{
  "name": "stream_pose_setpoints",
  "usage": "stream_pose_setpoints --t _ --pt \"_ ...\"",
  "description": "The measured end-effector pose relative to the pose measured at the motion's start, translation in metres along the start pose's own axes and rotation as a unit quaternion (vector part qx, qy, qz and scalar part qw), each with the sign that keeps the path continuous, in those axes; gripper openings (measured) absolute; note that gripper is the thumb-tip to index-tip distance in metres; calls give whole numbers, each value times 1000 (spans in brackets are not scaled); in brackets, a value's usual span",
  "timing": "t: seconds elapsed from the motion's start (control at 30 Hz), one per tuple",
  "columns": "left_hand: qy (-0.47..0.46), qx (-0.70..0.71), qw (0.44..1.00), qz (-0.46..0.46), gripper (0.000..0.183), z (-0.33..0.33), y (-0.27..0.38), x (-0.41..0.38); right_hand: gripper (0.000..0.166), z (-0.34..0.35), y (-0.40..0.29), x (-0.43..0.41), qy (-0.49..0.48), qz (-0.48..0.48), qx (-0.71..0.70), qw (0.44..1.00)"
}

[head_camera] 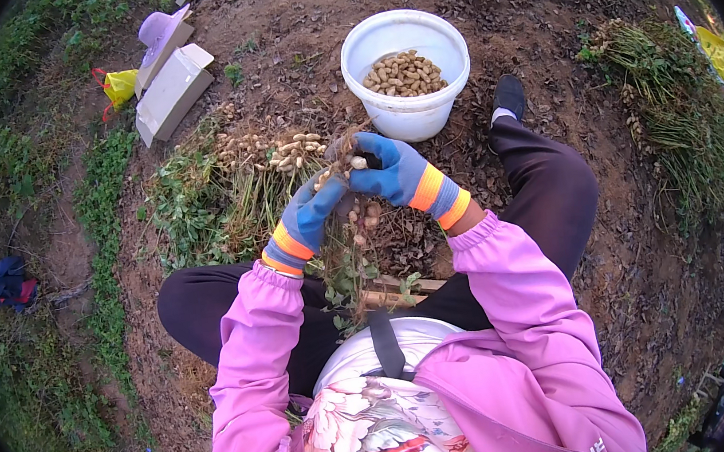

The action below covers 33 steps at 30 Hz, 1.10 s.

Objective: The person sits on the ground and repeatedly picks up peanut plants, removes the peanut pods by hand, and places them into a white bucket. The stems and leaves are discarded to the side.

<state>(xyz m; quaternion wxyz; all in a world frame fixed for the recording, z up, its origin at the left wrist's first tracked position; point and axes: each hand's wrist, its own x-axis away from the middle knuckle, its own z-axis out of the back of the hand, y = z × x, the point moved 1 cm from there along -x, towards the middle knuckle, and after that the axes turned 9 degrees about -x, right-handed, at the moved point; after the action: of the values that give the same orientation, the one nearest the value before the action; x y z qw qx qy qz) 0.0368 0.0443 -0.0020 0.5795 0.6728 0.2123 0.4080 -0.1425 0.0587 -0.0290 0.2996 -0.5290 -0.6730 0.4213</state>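
Note:
Blue rubber-coated gloves with orange cuffs cover both hands. My left hand (309, 218) is closed around a pulled peanut plant (347, 261), whose leafy stems hang down toward my lap. Pods dangle from its roots below the gloves. At the root end, my right hand (396, 170) pinches a pale peanut pod (358, 162) between thumb and fingers, close against the left. Just beyond stands a white plastic bucket (413, 113), with a layer of loose picked peanuts (404, 75) at its bottom. Some fingertips are hidden behind the roots.
A heap of peanut plants (224, 188) lies to the left, pods facing away. Another pile (669, 104) lies far right. Cardboard boxes (173, 93), a purple sun hat (159, 31) and a yellow bag (120, 87) sit at upper left. My shoe (509, 97) is beside the bucket.

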Motion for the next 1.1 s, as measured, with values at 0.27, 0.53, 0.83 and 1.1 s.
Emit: stream_pose_setpoints --t 0.27,0.53,0.83,1.1 --pt "4 84 996 12 39 -4 -8 -2 36 -6 0 -2 63 -37 -76 994" --pt "-10 175 984 9 42 -5 -20 -4 23 -8 -7 2 79 -77 -134 985" --pt "-88 287 954 16 43 -3 -27 -5 15 -11 -6 2 91 -117 -322 935" --pt "-104 324 940 24 42 -2 -31 -8 13 -11 -1 -1 92 -123 -356 922"
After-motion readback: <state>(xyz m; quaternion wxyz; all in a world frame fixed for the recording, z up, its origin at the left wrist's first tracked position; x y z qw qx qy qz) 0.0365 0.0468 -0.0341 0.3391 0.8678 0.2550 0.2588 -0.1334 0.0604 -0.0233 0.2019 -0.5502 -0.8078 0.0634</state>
